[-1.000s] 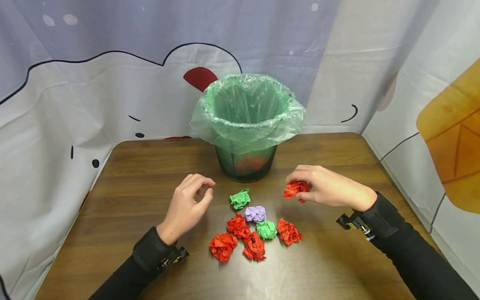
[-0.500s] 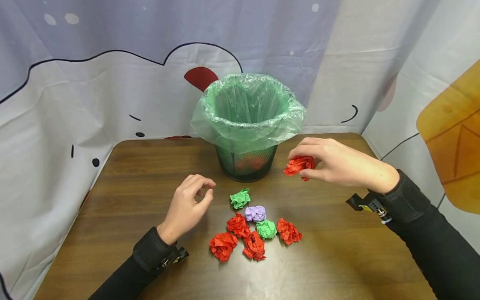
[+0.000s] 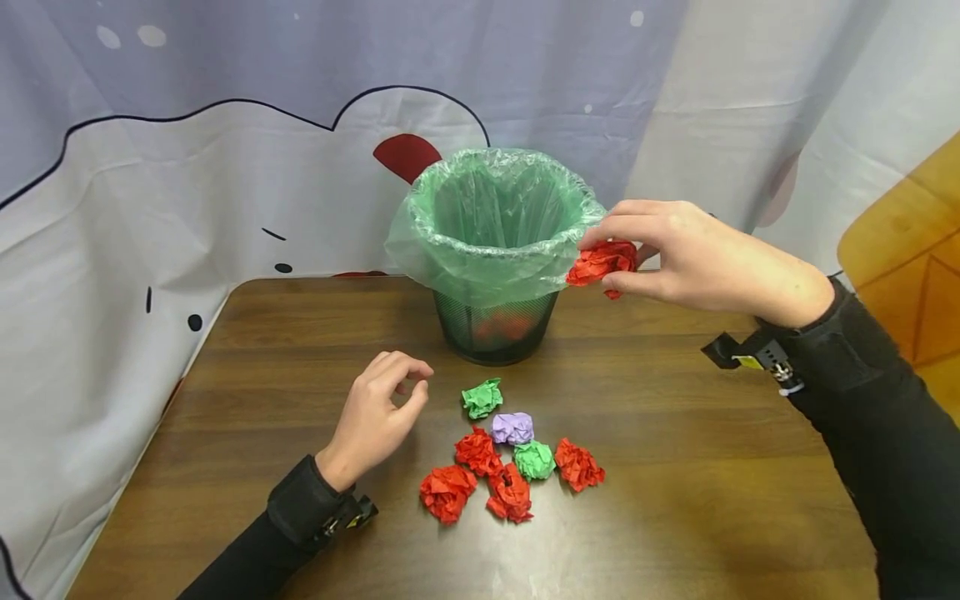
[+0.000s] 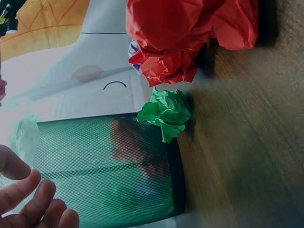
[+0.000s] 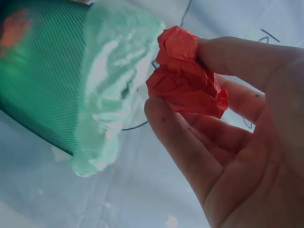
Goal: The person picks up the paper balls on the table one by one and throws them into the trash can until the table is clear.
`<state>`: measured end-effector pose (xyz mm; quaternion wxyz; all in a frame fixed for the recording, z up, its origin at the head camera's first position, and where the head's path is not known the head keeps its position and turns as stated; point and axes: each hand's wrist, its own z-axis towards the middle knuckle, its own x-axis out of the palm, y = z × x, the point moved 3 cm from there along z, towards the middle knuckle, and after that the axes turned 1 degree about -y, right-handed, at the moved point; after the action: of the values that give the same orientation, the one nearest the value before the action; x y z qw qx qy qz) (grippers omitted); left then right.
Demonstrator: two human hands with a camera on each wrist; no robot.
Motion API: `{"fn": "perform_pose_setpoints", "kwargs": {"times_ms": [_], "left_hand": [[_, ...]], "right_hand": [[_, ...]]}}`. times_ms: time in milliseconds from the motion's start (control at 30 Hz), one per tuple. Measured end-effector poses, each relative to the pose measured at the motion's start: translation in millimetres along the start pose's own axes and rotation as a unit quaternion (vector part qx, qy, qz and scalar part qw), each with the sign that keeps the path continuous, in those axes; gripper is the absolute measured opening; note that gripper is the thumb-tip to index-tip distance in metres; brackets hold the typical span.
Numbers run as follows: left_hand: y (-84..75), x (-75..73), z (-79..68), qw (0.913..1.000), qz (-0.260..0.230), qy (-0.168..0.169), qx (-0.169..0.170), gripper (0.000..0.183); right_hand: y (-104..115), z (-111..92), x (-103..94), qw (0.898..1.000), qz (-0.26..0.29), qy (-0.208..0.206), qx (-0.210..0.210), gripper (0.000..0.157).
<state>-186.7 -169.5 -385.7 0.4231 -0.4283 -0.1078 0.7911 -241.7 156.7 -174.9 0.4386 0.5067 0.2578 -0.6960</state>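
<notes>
Pinched between the thumb and fingertips of the right hand (image 3: 678, 250), a crumpled red paper ball (image 3: 600, 263) is held up just right of the translucent green plastic liner (image 3: 480, 271) — a light grip, probably ample for loose paper. Folding the liner over the round black mesh bin (image 3: 456, 327) presumably keeps its mouth spread; the left hand (image 3: 378, 414), loosely curved around nothing, is left of the nearer crumpled red, green and purple paper balls (image 3: 532, 460).

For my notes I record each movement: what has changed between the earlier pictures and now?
The right hand moved up and forward, near the bin, its fingers holding one red paper ball throughout. The left hand, the bin and the other paper balls stayed put.
</notes>
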Motion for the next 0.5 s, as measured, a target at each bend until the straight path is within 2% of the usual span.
{"fn": "perform_pose_setpoints", "kwargs": {"times_ms": [200, 500], "left_hand": [[0.8, 1.5, -3.5, 1.0, 0.004, 0.003, 0.001, 0.015], [2.4, 4.2, -7.5, 0.9998, 0.01, 0.011, -0.01, 0.015]], "right_hand": [[-11.0, 20.0, -11.9, 1.0, -0.008, -0.007, 0.019, 0.035], [-34.0, 50.7, -17.9, 0.997, -0.005, 0.027, 0.07, 0.033]]}}
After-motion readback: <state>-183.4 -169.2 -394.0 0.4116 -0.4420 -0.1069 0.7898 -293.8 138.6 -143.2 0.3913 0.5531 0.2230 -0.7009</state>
